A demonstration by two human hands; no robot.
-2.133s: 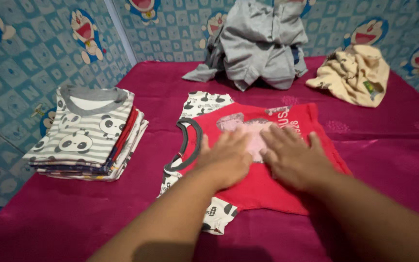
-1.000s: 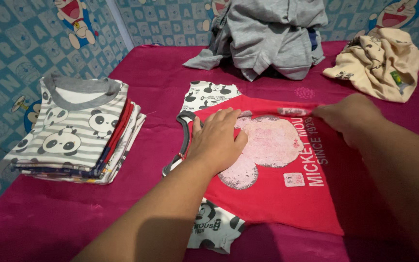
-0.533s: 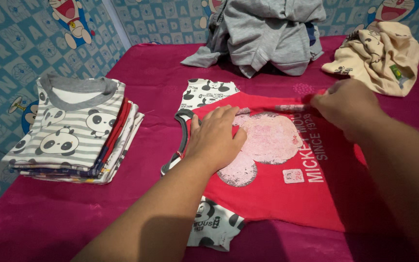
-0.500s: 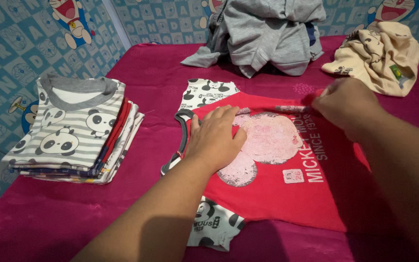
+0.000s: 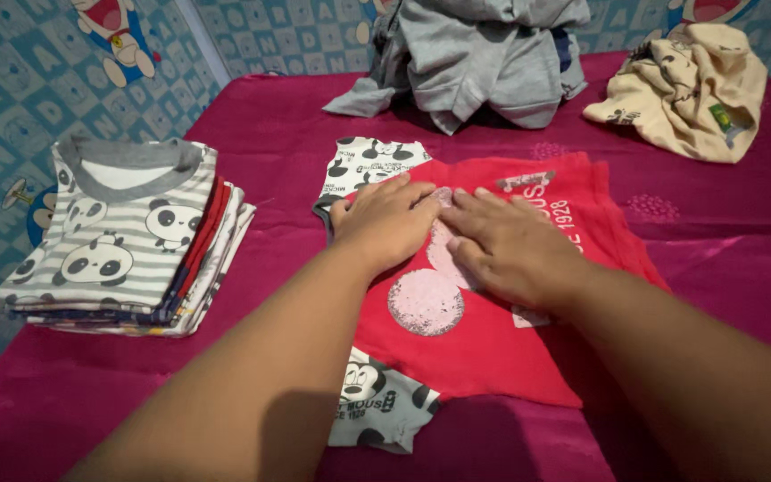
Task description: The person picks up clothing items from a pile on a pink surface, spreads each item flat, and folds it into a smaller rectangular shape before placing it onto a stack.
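I press my left hand (image 5: 384,223) and right hand (image 5: 512,247), both flat and open, on the red T-shirt (image 5: 493,344) mid-bed; it looks soft, limp, light; its 2 side edges seem best to pinch.

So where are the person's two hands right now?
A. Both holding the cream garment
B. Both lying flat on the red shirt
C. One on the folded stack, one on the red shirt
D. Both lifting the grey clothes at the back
B: the left hand and right hand lie palm down, side by side, on the red shirt.
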